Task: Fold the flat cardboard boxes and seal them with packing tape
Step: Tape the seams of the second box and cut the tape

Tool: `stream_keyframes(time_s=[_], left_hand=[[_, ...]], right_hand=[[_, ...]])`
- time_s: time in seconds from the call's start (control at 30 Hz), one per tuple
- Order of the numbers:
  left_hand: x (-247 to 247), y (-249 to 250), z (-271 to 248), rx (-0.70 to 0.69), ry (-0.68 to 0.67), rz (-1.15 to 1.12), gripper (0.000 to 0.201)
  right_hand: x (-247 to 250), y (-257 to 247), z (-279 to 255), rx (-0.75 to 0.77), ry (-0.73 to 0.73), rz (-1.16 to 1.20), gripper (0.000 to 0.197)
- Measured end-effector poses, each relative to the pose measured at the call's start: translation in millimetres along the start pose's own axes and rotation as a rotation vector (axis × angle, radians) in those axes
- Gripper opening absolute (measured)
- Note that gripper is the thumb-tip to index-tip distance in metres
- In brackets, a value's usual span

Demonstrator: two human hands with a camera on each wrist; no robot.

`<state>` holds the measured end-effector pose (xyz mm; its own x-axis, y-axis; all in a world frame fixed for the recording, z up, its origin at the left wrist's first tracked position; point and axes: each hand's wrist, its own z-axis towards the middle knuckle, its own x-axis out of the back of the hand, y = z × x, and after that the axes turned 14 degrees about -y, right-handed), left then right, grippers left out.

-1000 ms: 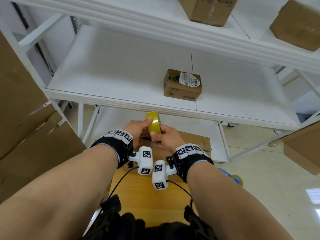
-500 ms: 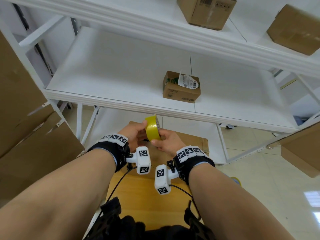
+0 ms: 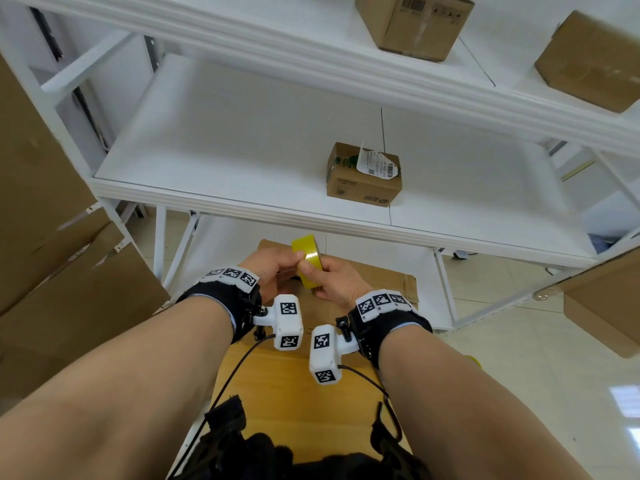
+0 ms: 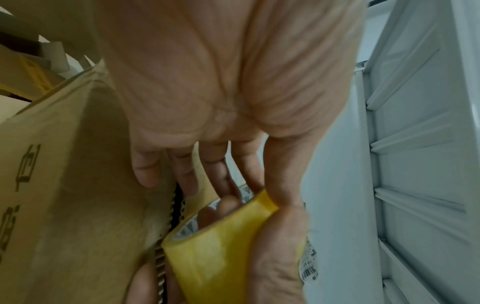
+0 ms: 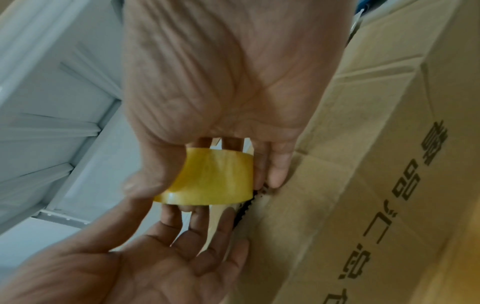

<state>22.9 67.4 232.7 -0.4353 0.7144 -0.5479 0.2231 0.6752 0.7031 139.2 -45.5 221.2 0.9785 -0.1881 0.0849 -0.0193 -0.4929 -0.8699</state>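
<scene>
A yellow tape roll is held upright between both hands, just above a brown cardboard box with printed characters on its side. My left hand pinches the roll, thumb on the outer band and fingers reaching into the core. My right hand grips it from the other side, thumb over the band and fingers behind it. The left hand's fingers come up from below in the right wrist view. Flat cardboard lies under the box.
White shelving stands right in front. On its middle shelf sits a small labelled box, with two more boxes on the shelf above. Large cardboard sheets lean at the left. Another box is at the right, over tiled floor.
The tape roll has been turned a little between the hands. My left thumb now lies across its outer band. Both hands stay close together above the box.
</scene>
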Motion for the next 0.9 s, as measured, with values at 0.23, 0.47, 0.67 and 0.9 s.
stream_keyframes(time_s=[0.23,0.47,0.67,0.9], left_hand=[[7,11,-2,-0.129,0.137,0.055,0.043],[4,12,-5,-0.131,0.219,0.203,0.025],[15,10,3,-0.180,0.342,0.316,0.003],[13,17,10,-0.149,0.390,0.528,0.007]], right_hand=[[-4,-1,4,-0.066,-0.041,-0.114,0.019],[-2,0,8,-0.101,-0.068,-0.159,0.022],[0,3,9,-0.097,-0.089,-0.231,0.022],[1,3,8,-0.109,-0.092,-0.269,0.022]])
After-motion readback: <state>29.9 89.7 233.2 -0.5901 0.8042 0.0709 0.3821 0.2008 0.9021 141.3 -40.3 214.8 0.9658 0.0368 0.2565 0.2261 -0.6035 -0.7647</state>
